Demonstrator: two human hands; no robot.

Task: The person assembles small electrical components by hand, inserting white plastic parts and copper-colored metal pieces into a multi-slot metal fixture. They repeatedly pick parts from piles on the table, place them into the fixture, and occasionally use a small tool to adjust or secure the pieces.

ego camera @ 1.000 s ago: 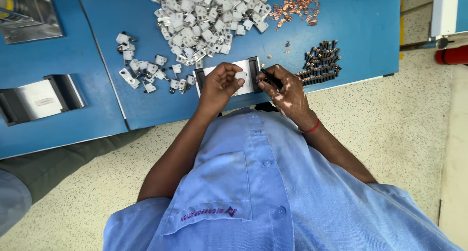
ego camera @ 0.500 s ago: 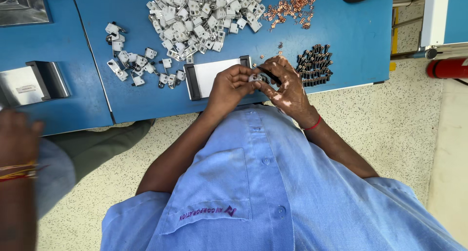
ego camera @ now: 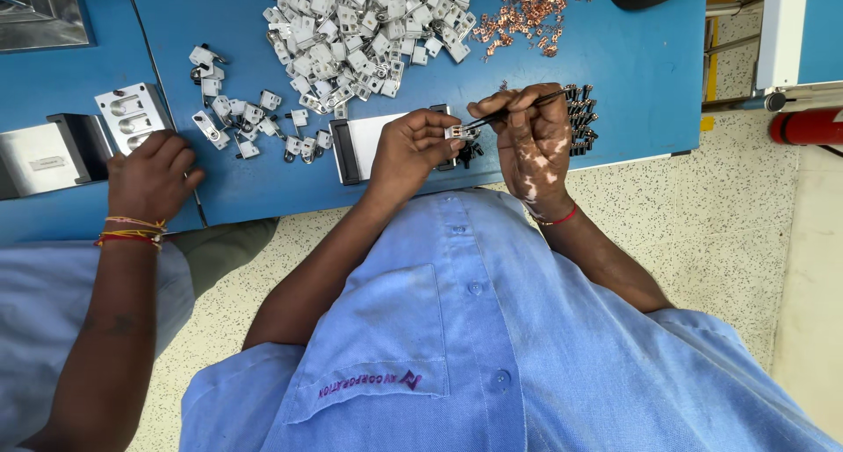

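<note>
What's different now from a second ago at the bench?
The right hand now holds thin tweezers to the small white part in the left hand. A co-worker's hand has come in beside a metal block. The part piles stayed put.

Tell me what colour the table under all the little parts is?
The table is bright blue, clear in the head view, under the white parts and coppery bits.

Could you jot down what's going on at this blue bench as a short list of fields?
Left hand: pinches a small white part
Right hand: holds thin dark tweezers, tip at the part
Bench: blue, with white parts pile, copper bits, dark screws
Neighbour: co-worker's hand beside a metal block
</note>
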